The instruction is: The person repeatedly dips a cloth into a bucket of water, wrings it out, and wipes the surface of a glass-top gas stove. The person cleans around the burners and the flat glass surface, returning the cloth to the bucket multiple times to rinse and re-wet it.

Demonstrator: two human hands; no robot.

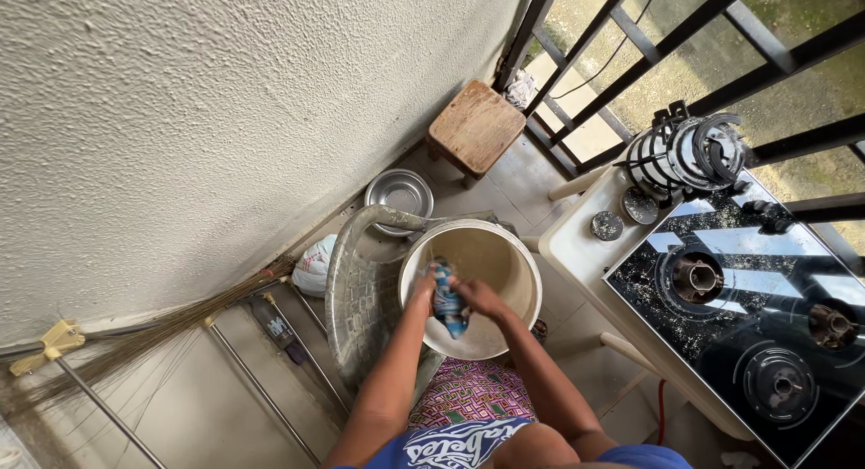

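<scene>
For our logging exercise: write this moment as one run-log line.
left hand: grips blue cloth | right hand: grips same cloth | over white bucket | gas stove at right

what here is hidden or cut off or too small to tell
Head view only:
- Blue cloth: both hands bunch it, left hand and right hand, so its shape and each grip are hidden.
- White bucket: hands and cloth cover part of the inside; water level unclear.
- Glass-top stove: cut off by the right and bottom edges.
- Metal bowl: contents too small to tell.
</scene>
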